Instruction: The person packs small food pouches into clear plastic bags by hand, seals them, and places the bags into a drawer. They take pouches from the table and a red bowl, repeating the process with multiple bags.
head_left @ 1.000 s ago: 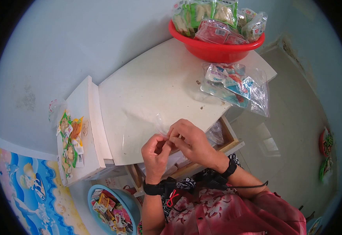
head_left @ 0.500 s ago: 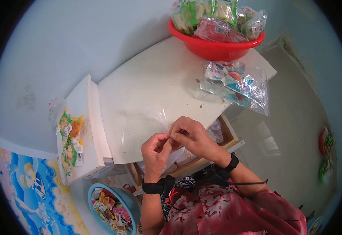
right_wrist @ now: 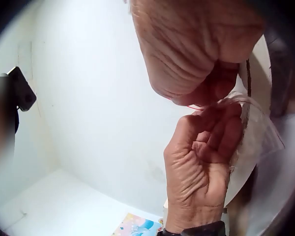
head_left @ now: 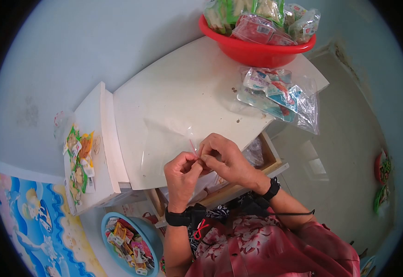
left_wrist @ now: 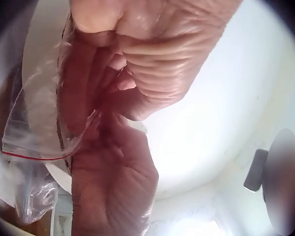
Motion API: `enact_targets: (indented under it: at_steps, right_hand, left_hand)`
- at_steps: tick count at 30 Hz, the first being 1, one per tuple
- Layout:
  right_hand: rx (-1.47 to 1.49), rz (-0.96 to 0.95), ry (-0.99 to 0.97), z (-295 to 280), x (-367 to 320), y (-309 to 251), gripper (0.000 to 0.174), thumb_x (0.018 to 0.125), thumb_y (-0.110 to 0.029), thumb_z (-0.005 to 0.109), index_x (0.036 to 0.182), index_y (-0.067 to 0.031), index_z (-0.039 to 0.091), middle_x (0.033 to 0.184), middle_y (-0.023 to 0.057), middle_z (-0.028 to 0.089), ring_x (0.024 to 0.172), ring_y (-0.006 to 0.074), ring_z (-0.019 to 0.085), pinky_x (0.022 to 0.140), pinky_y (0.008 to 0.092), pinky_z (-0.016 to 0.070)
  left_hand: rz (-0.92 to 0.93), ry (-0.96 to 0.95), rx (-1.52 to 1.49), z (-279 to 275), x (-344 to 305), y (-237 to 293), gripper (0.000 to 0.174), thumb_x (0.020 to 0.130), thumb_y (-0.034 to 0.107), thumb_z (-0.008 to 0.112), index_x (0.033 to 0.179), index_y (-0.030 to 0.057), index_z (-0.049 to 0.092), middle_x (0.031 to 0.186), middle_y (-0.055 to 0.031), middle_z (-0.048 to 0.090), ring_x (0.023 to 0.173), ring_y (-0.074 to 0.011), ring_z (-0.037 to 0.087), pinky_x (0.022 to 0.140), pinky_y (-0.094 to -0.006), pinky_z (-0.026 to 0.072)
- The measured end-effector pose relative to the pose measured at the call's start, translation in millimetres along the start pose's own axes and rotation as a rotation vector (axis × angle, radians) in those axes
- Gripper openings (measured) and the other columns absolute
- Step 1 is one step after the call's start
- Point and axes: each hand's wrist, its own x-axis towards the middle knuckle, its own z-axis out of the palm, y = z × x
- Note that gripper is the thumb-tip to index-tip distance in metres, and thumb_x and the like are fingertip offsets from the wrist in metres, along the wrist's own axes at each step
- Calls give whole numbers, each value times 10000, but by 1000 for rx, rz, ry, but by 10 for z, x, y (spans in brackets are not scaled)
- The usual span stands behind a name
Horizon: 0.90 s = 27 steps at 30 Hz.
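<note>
A clear zip bag (left_wrist: 34, 130) with a red line along its seal is pinched between the fingertips of both hands. In the head view, my left hand (head_left: 181, 177) grips it from the left, thumb against curled fingers. My right hand (head_left: 227, 158) pinches it right beside, the two hands' fingertips close together. The bag's red-lined edge (head_left: 192, 145) sticks up past the fingers over the white table (head_left: 164, 92). Curled fingers hide much of the bag in both wrist views.
Below the hands a wooden drawer (head_left: 271, 154) stands pulled out with plastic bags inside. A red basin (head_left: 257, 53) of food packets stands at the back, near clear bags of blue packets (head_left: 282, 98). Snack packets (head_left: 79, 166) lie left; a blue tub (head_left: 153, 240) stands lower left.
Both hands stay together on the bag, with small finger movements. The bag's red-lined edge has turned and now shows more plainly. The head view has shifted slightly.
</note>
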Motion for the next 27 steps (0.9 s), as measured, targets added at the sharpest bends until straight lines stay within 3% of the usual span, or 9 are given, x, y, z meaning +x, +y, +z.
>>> enact_targets:
  at_steps: [4,10,19,27]
  right_hand:
    - [75,84,-30,-23,9,1,92,888,-54,647,906,11,583,867,101,609,747,193,576,669,343,486]
    - [172,158,-35,-34,8,36,94,892,-56,646,926,12,591,886,78,624,765,136,570,670,311,486]
    - [-155,-7,185,-368,-45,12,83,923,-61,650,976,-17,603,973,88,659,790,148,572,665,299,477]
    - [30,143,189,-46,-103,-247,278,964,-183,697,1148,-5,588,1020,113,662,878,195,661,720,323,552]
  left_hand:
    - [-49,-36,-78,-36,21,-20,23,953,-43,646,942,-63,651,867,-81,728,797,-143,728,719,-309,647]
    - [-84,-45,-57,-27,33,5,42,964,-20,633,934,-48,644,865,-88,723,768,-152,733,686,-299,634]
    - [-84,-62,-111,-189,57,-27,44,946,-16,606,921,-10,642,830,-85,697,684,-155,710,587,-266,570]
    - [-64,8,-43,-53,-89,135,51,954,-39,594,928,-18,633,844,-90,702,705,-158,711,607,-271,579]
